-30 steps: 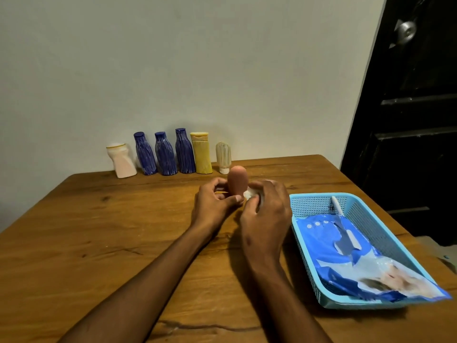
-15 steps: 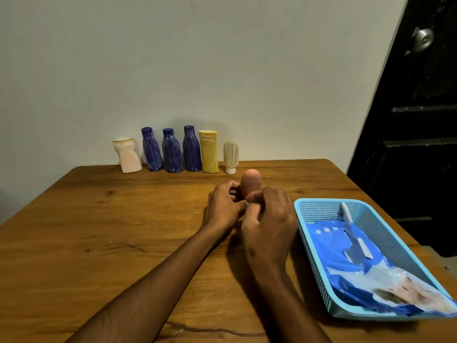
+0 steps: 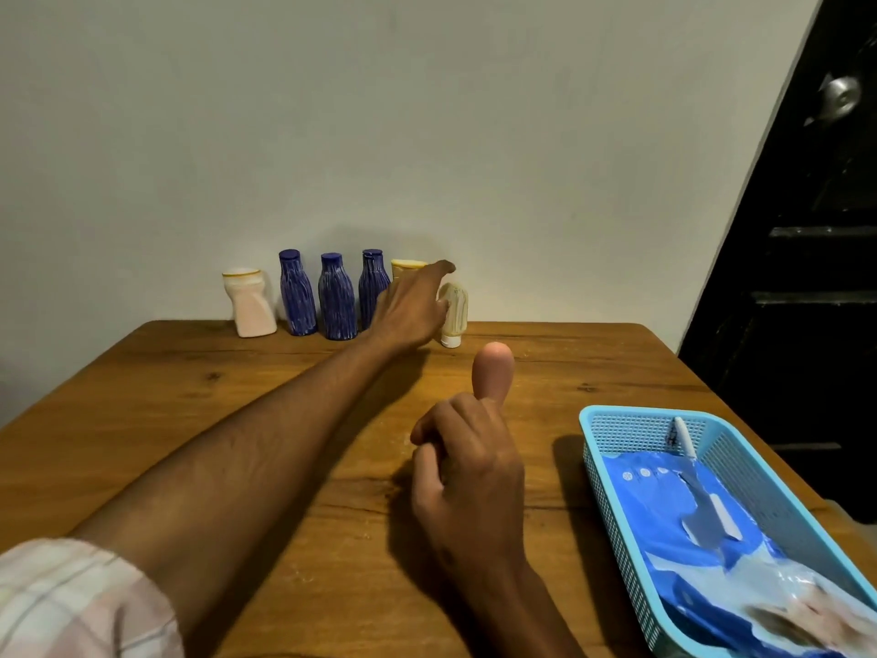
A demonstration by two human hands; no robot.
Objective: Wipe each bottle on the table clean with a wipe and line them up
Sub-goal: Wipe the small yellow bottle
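Against the pale wall at upper centre, the row of bottles ends at a small upright cream bottle that the left hand touches with fingers spread, while the right hand, lower centre, grips an upright pink bottle on the tabletop.

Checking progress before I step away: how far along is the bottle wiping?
Six bottles already stand along the wall. The right hand grips the pink bottle, probably the last. The left hand reaches to the small cream bottle ending the row. Remaining: line the pink one up.
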